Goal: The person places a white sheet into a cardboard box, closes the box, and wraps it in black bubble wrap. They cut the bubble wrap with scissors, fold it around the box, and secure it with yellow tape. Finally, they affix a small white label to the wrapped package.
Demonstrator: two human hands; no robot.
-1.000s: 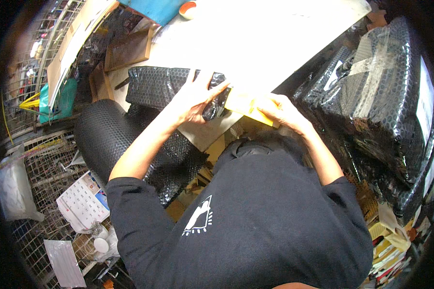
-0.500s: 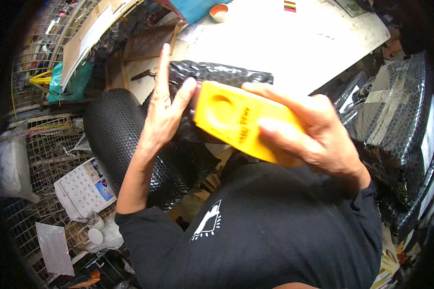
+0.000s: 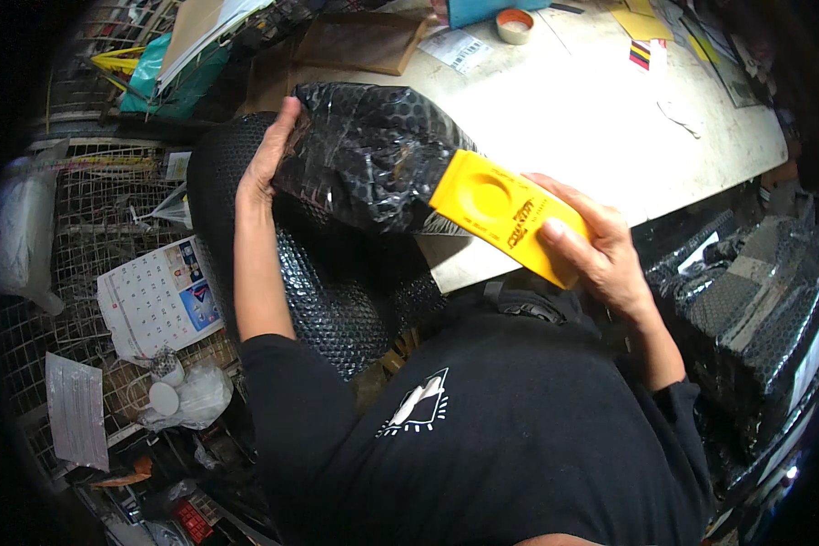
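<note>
A package in black bubble wrap (image 3: 364,164) sits at the near left edge of the white table, its shiny surface creased. My left hand (image 3: 268,155) grips the package's left end, with some fingers hidden behind it. In my right hand (image 3: 601,246) is a yellow tape dispenser (image 3: 500,205), thumb on its face and fingers along its far edge. The dispenser's far left end meets the package's right side. Below the package, a big roll of black bubble wrap (image 3: 318,300) stands partly behind my left forearm.
On the white table (image 3: 564,109) are a roll of tape (image 3: 515,25), a wooden frame (image 3: 359,43) and a printed label (image 3: 455,50). Large black-wrapped parcels (image 3: 746,300) are stacked at right. A wire rack with a calendar sheet (image 3: 159,296) is at left.
My left hand has gone from raised with fingers stretched to gripping the package's left end. The package now shows more of its face. The tape dispenser has shifted right, still in my right hand.
</note>
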